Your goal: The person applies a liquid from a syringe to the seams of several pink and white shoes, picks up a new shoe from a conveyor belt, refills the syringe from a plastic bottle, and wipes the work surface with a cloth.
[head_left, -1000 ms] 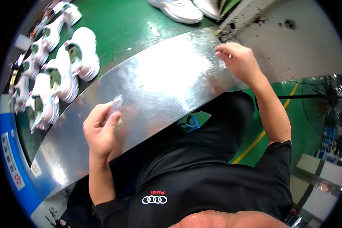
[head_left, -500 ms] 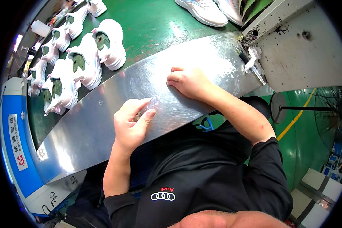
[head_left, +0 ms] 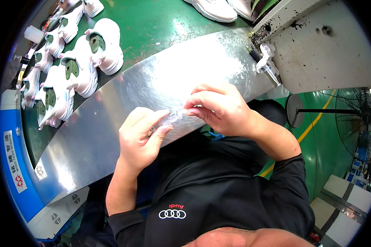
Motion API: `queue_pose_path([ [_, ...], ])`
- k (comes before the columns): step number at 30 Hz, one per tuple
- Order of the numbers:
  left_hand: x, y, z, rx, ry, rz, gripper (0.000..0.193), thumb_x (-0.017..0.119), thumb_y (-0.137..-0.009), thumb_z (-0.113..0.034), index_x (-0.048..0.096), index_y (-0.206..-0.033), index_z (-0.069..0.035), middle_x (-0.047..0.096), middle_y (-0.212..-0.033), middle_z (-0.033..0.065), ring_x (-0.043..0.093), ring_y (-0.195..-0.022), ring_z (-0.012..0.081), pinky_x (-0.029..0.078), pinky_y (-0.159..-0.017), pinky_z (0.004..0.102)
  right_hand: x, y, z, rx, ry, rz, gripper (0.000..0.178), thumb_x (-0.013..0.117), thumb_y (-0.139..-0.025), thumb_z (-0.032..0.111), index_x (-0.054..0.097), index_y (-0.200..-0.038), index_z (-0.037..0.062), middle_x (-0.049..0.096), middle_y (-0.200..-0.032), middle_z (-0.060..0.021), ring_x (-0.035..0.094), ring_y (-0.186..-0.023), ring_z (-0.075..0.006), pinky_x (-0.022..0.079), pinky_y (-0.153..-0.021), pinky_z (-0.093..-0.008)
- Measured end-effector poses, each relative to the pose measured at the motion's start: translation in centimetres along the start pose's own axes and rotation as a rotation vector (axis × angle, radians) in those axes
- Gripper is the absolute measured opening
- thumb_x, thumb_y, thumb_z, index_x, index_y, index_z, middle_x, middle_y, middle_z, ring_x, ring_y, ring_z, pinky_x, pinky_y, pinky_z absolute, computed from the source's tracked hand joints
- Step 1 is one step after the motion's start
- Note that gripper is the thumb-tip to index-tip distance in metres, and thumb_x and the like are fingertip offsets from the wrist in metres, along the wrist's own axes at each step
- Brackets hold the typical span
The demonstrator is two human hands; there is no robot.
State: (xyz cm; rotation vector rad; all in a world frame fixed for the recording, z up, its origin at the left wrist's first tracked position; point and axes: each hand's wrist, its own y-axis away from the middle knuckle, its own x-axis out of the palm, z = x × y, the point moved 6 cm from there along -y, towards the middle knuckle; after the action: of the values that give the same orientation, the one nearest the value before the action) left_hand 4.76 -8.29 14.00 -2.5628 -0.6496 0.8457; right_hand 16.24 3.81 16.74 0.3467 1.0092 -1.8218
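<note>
My left hand (head_left: 138, 138) pinches a small, crinkled piece of clear plastic (head_left: 175, 116) between thumb and forefinger. From the other side my right hand (head_left: 222, 109) meets it, thumb and fingertips closed on the plastic's right end. Both hands are above the shiny metal plate (head_left: 107, 140), close to its near edge. The plastic is see-through and partly covered by my fingers, so its exact kind cannot be made out.
Several white sports shoes (head_left: 80, 68) with green insoles stand on the green surface (head_left: 156, 24) at the far left. A white crumpled cloth (head_left: 266, 55) and a syringe-like tube (head_left: 272, 75) lie beside the pale metal panel (head_left: 317, 53). A floor fan (head_left: 358, 117) stands at right.
My right hand has come from the metal plate toward my left hand and closed on the plastic's end. My left hand still holds the plastic. The whole view has shifted slightly.
</note>
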Motion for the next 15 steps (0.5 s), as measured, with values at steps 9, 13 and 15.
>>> queue_pose_path([
  [9, 1.0, -0.5, -1.9, 0.172, -0.323, 0.144, 0.024, 0.069, -0.066, -0.002, 0.063, -0.089, 0.002, 0.057, -0.072, 0.0100, 0.056, -0.067, 0.0267, 0.046, -0.059, 0.0340, 1.0, 1.3, 1.8, -0.271, 0.519, 0.093, 0.017, 0.061, -0.068, 0.014, 0.060, -0.082, 0.0030, 0.054, -0.077, -0.0043, 0.054, -0.070, -0.0187, 0.043, -0.060, -0.0294],
  [13, 1.7, -0.6, -2.1, 0.213, -0.255, 0.189, 0.024, 0.069, -0.067, -0.004, 0.061, -0.089, 0.002, 0.056, -0.072, 0.0098, 0.055, -0.067, 0.0266, 0.046, -0.058, 0.0355, -0.1, 1.8, 1.7, -0.194, 0.529, 0.190, 0.014, 0.059, -0.068, 0.015, 0.057, -0.077, 0.0045, 0.054, -0.076, -0.0045, 0.055, -0.071, -0.0191, 0.043, -0.060, -0.0303],
  [15, 2.2, -0.7, -2.1, 0.219, -0.250, 0.221, 0.023, 0.069, -0.067, -0.004, 0.061, -0.089, 0.002, 0.056, -0.072, 0.0095, 0.055, -0.067, 0.0263, 0.046, -0.059, 0.0352, 0.0, 2.0, 1.4, -0.150, 0.509, 0.236, 0.013, 0.059, -0.068, 0.014, 0.056, -0.075, 0.0050, 0.054, -0.076, -0.0055, 0.055, -0.071, -0.0202, 0.044, -0.061, -0.0312],
])
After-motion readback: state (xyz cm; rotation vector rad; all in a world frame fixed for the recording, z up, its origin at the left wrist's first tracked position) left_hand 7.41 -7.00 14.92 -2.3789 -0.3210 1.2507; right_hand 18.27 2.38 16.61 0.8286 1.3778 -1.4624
